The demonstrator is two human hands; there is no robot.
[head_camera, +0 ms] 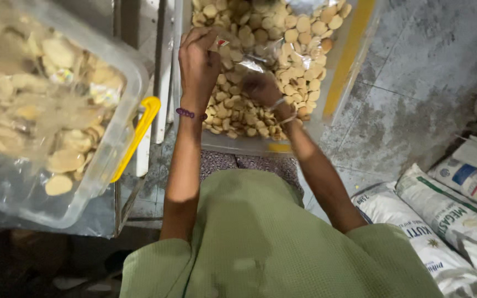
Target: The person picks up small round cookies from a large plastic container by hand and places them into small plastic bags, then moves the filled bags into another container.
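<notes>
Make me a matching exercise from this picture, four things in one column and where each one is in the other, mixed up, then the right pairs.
Things:
1. clear bag
2. yellow handle
3. purple bracelet
4. printed sacks

Places:
A. on the left wrist
B. on the floor at lower right
C. on the side of the clear tub at left
D. between the left hand and right hand, over the biscuits

Pairs: 1-D, 2-C, 3-A, 4-B

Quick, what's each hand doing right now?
Left hand: fingers pinched shut on the clear plastic bag, holding up its edge.
Right hand: inside the bag, above the biscuits; its grip cannot be told.
</notes>
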